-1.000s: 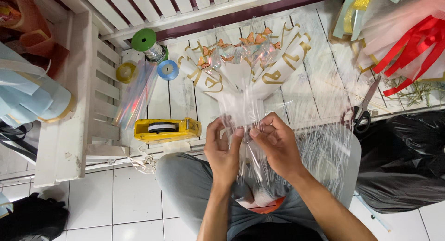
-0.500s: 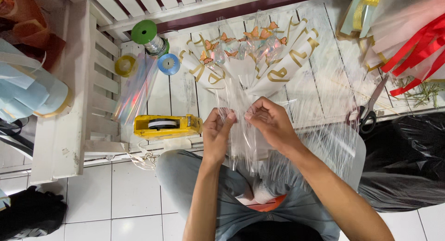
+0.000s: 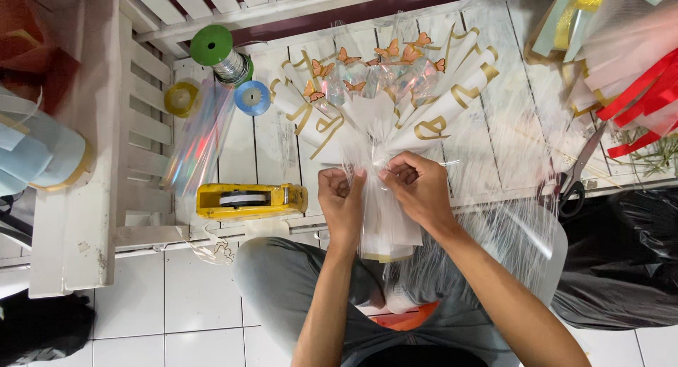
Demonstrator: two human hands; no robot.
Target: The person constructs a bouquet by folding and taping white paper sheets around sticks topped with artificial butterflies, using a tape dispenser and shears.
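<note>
Hands meet at the neck of a bouquet (image 3: 381,113) lying on the white slatted table (image 3: 508,141), its top pointing far. Left hand (image 3: 342,204) and right hand (image 3: 417,187) both pinch clear cellophane (image 3: 494,233), fingers narrow, gathering it round the stem just near the table's edge. Judging by this, the wrap is being cinched; next it likely needs a firm hold and a tie. White and gold paper fans out, with orange butterflies and shiny film. A yellow tape dispenser (image 3: 251,199) sits left.
</note>
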